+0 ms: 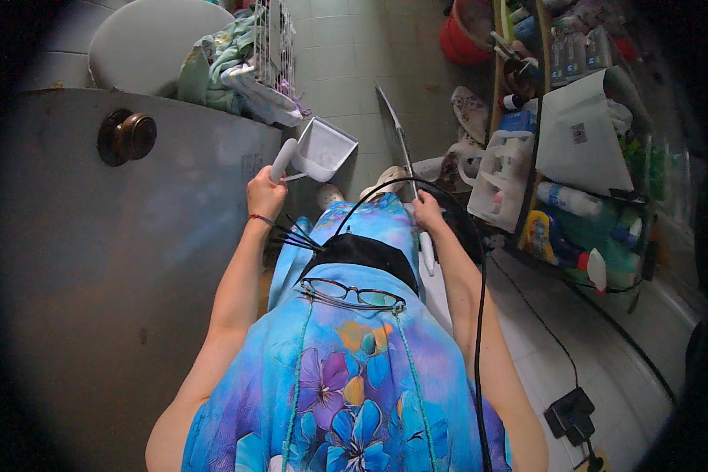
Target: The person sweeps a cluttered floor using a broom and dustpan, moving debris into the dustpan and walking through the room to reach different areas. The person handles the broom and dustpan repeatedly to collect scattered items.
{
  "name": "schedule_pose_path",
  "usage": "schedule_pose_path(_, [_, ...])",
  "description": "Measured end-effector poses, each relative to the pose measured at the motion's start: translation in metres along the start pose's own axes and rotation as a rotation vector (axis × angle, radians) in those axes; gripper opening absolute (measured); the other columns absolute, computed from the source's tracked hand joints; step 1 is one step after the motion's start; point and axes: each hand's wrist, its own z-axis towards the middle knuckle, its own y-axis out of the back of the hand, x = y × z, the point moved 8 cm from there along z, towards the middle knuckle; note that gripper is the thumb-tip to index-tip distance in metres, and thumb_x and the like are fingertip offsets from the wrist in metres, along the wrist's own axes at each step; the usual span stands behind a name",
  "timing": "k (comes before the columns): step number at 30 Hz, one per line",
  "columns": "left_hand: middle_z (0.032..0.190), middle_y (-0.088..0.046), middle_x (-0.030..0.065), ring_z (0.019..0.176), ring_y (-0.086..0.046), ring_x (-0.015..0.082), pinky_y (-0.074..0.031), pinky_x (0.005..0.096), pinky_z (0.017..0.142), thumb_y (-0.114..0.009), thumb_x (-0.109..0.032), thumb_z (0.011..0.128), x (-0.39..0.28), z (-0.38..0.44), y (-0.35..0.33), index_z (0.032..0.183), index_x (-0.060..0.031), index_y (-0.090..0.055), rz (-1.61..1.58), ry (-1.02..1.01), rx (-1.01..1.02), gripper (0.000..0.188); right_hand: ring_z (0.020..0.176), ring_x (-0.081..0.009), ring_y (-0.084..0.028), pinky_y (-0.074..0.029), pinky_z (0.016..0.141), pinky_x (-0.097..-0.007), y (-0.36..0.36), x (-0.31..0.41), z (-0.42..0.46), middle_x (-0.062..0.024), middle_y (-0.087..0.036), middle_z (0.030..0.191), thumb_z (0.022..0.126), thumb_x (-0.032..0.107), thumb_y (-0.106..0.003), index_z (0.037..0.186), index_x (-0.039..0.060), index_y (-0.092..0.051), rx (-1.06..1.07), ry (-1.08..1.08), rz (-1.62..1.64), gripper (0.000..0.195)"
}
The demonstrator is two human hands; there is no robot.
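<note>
My left hand (266,194) grips the white handle of a dustpan (324,147). The pan's pale tray faces up over the tiled floor, tilted, just past the door's edge. In my right hand (428,210) is a long, thin tool (402,138) with a pale handle. Its narrow, blade-like far part points away from me over the floor; seen nearly edge-on, its exact kind cannot be told. A white handle-like piece (428,251) shows below that hand. The shoes (383,180) on my feet stand between both hands.
A door (171,194) with a brass-coloured knob (127,137) fills the left. Beyond it are a wire rack (274,44) and cloths (227,65). A red bucket (463,35) stands far right, near crowded shelving (534,124). Black power adapters (572,416) and cables lie lower right.
</note>
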Motion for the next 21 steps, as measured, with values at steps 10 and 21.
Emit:
schedule_pose_path(10, [0.082,-0.065,0.0169,0.079,-0.063,0.0350,-0.049,0.0416,0.070,-0.061,-0.011,0.074,0.008,-0.006,-0.002,0.088,-0.0069,-0.064,-0.010,0.025,0.037,0.015,0.040,-0.0151,-0.043,-0.038,0.035,-0.0321,-0.072,0.011,-0.052,-0.0062,-0.048,0.062,0.089,0.016,-0.047,0.139,0.0156,-0.034,0.327,-0.192,0.253,0.052])
schedule_pose_path(21, [0.082,-0.064,0.0180,0.079,-0.063,0.0358,-0.049,0.0418,0.070,-0.061,-0.010,0.073,0.015,-0.024,0.012,0.090,-0.0054,-0.063,-0.026,0.041,0.052,0.018,0.039,-0.0096,-0.033,-0.031,0.035,-0.0259,-0.036,0.033,-0.114,-0.0039,-0.044,0.064,0.095,0.019,-0.043,0.142,0.0192,-0.024,0.375,-0.199,0.597,0.051])
